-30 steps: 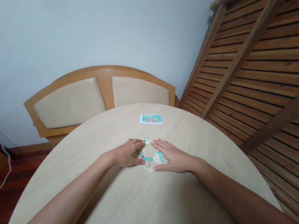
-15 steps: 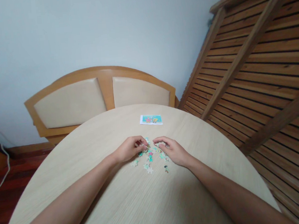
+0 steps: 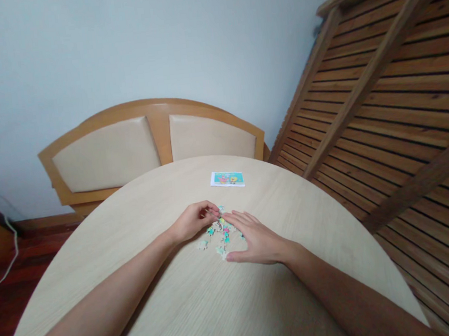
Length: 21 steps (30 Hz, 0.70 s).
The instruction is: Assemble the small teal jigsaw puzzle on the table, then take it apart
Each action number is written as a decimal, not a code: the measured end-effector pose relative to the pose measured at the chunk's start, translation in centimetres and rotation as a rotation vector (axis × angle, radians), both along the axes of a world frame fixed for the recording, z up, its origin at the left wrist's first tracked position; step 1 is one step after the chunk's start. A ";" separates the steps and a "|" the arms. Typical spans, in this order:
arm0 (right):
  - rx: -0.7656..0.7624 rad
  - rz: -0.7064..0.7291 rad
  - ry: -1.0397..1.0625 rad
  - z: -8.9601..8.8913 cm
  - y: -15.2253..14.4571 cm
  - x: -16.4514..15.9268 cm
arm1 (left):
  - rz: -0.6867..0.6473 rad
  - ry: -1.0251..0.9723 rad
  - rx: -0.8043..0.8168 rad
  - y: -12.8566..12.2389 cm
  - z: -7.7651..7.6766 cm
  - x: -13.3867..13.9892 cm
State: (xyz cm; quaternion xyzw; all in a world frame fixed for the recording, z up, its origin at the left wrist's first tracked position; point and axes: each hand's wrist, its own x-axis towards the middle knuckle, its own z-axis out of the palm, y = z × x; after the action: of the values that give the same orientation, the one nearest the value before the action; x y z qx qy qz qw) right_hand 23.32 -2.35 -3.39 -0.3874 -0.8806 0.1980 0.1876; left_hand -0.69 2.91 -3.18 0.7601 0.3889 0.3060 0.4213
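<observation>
Pieces: the jigsaw pieces (image 3: 226,237), teal, white, pink and yellow, lie loose mid-table between the hands (take them as the clock's hub, 12 being away from the person).
Card: the card (image 3: 228,179) lies flat near the hub at 12 o'clock, a pink and a yellow cartoon figure on teal; pale marks along its top may be lettering, too small to read.
Left hand: at 10 o'clock, the left hand (image 3: 192,222) is curled, thumb near forefinger, tips at the pile; whether it grips a piece I cannot tell.
Right hand: at 4 o'clock, the right hand (image 3: 259,240) is open, palm down, fingers reaching over the pieces, thumb out by the pale ones at 6.
Changed: half a second ago the right hand was curled and a dark piece showed at 5 o'clock; now the hand is spread over that spot. The left hand, flat a second ago, is bent; the card stays put.
Table: the round table (image 3: 175,312) bears it all.
Beyond: headboard (image 3: 162,131) at 11 o'clock, slatted frame (image 3: 403,109) from 2 to 4, white cable (image 3: 15,243) at 9.
</observation>
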 end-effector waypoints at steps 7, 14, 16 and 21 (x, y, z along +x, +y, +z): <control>0.047 -0.029 0.044 -0.3 -0.3 -1.1 | -0.149 0.237 -0.029 0.0 2.2 -2.0; 0.079 -0.030 0.196 -0.9 1.0 -0.5 | -0.250 0.519 0.000 -1.0 3.0 -1.6; 0.065 -0.045 0.221 -1.1 1.4 -0.3 | -0.254 0.520 0.013 -1.2 3.4 -1.4; -0.030 -0.114 0.341 -1.3 1.9 0.1 | -0.169 0.325 -0.022 -1.0 3.9 -1.3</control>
State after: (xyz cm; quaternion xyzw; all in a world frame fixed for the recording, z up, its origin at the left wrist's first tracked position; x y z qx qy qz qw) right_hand 23.38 -0.44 -4.65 -0.4001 -0.8097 0.2629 0.3394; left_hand -1.94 1.89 0.76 0.8247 0.3901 0.1382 0.3855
